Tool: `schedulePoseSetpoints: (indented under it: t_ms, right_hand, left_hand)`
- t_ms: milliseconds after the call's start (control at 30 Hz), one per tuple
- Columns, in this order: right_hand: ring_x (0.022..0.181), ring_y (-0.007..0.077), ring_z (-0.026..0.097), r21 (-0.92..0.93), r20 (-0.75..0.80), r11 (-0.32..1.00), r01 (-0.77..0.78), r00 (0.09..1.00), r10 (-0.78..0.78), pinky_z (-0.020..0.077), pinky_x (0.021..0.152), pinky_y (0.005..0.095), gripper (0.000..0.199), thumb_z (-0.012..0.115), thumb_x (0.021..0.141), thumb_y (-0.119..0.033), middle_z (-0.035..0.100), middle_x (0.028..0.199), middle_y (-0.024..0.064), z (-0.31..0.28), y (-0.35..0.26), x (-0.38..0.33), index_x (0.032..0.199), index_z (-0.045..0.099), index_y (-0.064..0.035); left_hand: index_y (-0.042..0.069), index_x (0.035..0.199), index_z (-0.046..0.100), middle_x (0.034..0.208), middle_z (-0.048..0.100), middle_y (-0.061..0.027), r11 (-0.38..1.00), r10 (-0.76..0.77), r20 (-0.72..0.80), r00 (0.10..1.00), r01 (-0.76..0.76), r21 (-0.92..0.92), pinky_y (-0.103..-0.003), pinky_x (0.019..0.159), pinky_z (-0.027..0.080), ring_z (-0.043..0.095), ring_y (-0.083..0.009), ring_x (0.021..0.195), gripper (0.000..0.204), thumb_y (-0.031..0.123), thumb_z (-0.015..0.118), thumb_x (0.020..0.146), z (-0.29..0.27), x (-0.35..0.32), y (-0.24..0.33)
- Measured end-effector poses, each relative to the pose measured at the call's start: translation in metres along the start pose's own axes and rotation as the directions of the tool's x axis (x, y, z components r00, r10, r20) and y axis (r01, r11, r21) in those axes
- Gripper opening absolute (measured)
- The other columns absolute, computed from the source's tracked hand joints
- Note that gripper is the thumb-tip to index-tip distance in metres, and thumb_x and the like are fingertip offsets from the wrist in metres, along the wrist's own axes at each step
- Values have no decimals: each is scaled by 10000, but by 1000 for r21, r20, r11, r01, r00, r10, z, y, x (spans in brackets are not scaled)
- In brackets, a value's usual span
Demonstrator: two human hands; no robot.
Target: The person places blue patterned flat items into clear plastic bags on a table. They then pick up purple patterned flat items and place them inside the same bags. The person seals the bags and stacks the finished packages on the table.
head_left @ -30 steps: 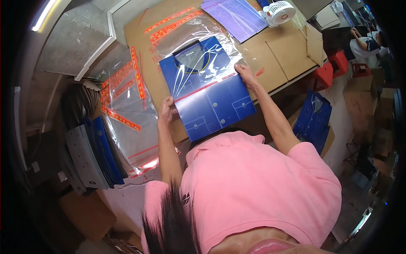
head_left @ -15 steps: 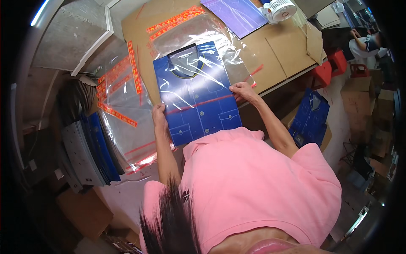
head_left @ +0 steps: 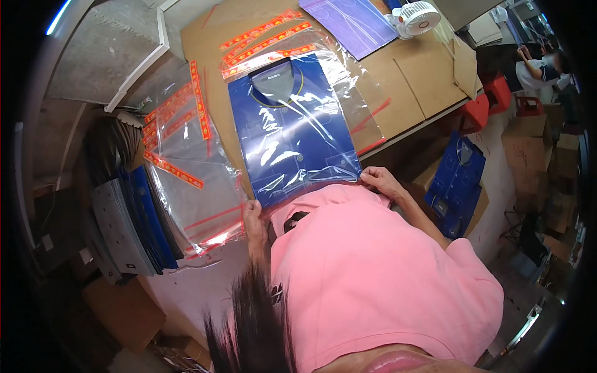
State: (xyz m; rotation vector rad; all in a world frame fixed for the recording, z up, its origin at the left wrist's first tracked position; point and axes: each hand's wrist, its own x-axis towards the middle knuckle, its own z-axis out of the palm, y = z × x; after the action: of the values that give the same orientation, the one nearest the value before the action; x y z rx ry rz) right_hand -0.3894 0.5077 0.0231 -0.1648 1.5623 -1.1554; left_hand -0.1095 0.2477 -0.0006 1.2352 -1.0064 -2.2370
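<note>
A blue board printed like a folded collared shirt with buttons and pockets (head_left: 280,133) lies on the table, almost wholly inside a clear plastic bag (head_left: 267,184). The bag's orange-and-yellow patterned strip runs just beyond the collar. At the near left corner, my left hand (head_left: 254,219) pinches the bag's edge. My right hand (head_left: 380,180) pinches that edge at the near right corner, its fingers closed. Both hands are close to my pink top, which hides part of the near edge.
Clear bags with orange strips (head_left: 199,186) are spread at the left, and more bags (head_left: 367,115) lie under the board. Upright grey and blue boards (head_left: 121,227) stand at lower left. A purple sheet (head_left: 351,28) and white fan (head_left: 415,20) sit far back. Blue boards (head_left: 457,180) rest lower right; another person (head_left: 535,71) sits beyond.
Both hands have moved toward my body, drawing the bag's edge down over the blue board. The patterned strip now sits close to the collar, and the plastic covers the lower part.
</note>
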Motion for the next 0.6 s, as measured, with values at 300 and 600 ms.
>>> schedulePoseSetpoints:
  t_ms: [300, 600]
  right_hand:
    - [784, 114, 532, 359, 109, 925, 122, 979, -171, 454, 837, 307, 260, 583, 860, -308, 528, 813, 14, 16, -20, -5, 888, 519, -58]
    - [831, 162, 608, 553, -17, 802, 225, 966, -259, 450, 823, 370, 301, 592, 854, -248, 641, 879, 69, 75, -67, 31, 1036, 565, -9]
  left_hand:
    - [73, 1047, 498, 900, 590, -43, 989, 48, 48, 998, -41, -142, -349, 655, 510, 618, -211, 816, 261, 301, 444, 931, 26, -15, 36]
    - [56, 886, 528, 806, 575, -37, 978, 2, 369, 930, 75, -194, -444, 775, 504, 610, -230, 854, 244, 297, 493, 906, 40, 4, 30]
